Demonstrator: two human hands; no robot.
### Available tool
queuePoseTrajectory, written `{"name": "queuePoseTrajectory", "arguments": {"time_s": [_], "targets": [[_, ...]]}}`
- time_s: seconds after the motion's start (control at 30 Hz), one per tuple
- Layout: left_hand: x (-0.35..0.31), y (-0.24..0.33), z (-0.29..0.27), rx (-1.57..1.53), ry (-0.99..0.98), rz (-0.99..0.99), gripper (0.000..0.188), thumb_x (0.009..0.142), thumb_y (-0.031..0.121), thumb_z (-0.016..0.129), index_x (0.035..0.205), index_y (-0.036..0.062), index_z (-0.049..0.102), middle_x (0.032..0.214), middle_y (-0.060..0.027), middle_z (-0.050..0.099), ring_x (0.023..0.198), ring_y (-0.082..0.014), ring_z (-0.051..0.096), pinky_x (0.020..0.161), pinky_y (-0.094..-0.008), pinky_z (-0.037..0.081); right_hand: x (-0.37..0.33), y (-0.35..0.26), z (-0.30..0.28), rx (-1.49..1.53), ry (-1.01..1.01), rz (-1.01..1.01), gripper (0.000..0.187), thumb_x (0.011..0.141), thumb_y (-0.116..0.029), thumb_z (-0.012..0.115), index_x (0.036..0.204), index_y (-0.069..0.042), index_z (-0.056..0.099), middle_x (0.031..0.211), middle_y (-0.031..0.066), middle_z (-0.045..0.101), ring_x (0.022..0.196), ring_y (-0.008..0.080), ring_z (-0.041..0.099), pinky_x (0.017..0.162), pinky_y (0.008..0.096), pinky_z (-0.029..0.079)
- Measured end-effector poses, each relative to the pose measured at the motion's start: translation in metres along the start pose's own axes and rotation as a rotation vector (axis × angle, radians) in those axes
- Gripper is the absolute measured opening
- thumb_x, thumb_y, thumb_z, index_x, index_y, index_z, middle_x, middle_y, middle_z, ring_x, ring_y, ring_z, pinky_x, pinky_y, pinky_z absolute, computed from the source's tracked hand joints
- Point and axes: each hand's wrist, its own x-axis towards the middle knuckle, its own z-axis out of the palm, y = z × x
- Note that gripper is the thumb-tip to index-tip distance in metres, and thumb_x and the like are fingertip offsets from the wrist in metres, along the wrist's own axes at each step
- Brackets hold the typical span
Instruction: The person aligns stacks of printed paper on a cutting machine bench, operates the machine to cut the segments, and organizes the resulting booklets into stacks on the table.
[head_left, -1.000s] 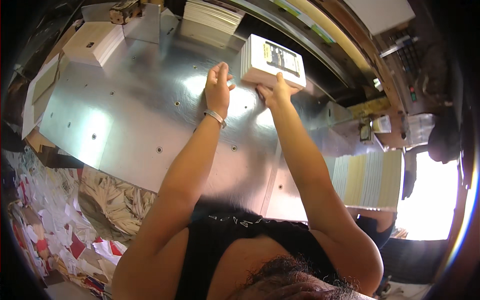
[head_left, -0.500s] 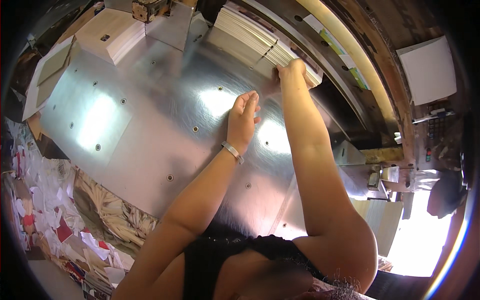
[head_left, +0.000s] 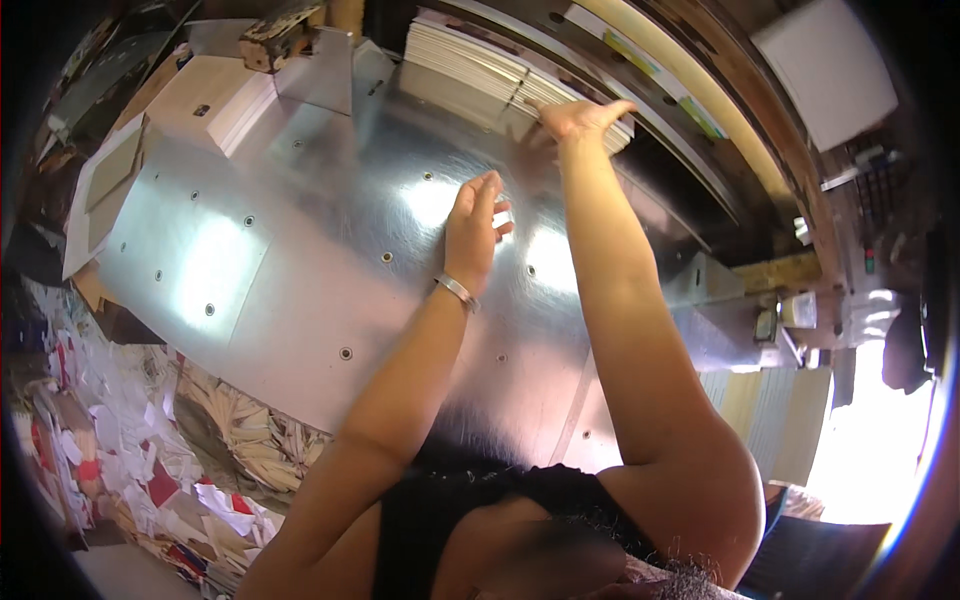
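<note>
A long stack of cream-white sheets or booklets [head_left: 465, 65] lies along the far side of a shiny metal table [head_left: 300, 290]. My right hand [head_left: 580, 120] reaches out to the near face of this stack at its right end. Its fingers and thumb are spread, and it grips nothing; whether the palm presses on the stack is hard to tell. Nearer to me, my left hand [head_left: 474, 222] hovers over or rests on the bare metal, loosely curled with gaps between the fingers and nothing in it. A metal bracelet circles the left wrist.
A thick pale block [head_left: 205, 100] stands at the far left beside an upright metal plate [head_left: 318, 75]. Paper scraps [head_left: 130, 430] heap up below the table's left edge. A curved-looking pale bar [head_left: 690, 70] runs behind the stack. White sheets [head_left: 830, 75] sit at the upper right.
My right hand has opened out, its thumb and fingers now spread at the stack. My left hand keeps nearly the same pose. The whole view has shifted slightly.
</note>
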Motion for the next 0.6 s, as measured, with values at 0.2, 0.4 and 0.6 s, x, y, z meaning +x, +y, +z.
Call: {"name": "queuePoseTrajectory", "arguments": {"time_s": [0.2,0.4,0.6], "targets": [[0.002,0.017,0.004,0.055,-0.039,-0.031,0.054,0.097,0.044,0.048,0.131,0.0013,0.048,0.125,-0.0140,0.052,0.106,-0.0222,0.057,0.081,-0.0337,0.053,-0.061,0.007,-0.088,-0.631,-0.182,-0.104,0.103,0.088,-0.073,0.039,0.151,-0.015,-0.020,0.157,0.0178,-0.020,0.147,0.0392,0.002,0.118,0.0484,0.018],[0.017,0.014,-0.008,0.060,-0.039,-0.078,0.055,0.096,0.043,0.054,0.132,0.0022,0.048,0.129,-0.0151,0.051,0.106,-0.0233,0.056,0.081,-0.0358,0.052,-0.265,-0.059,-0.148,-1.624,-0.503,-0.154,0.081,0.085,-0.035,0.067,0.151,-0.008,0.028,0.156,0.0184,0.027,0.145,0.0298,0.024,0.117,0.0393,0.020],[0.118,0.023,-0.053,0.421,-0.354,0.198,0.060,0.090,-0.002,0.055,0.144,0.0052,0.032,0.138,-0.0208,0.043,0.121,-0.0328,0.052,0.087,-0.0342,0.055,-0.357,-0.103,-0.141,-1.837,0.005,-0.330,0.070,0.073,-0.018,0.078,0.137,-0.006,0.051,0.135,0.0184,0.053,0.120,0.0301,0.053,0.101,0.0380,0.042]]}}
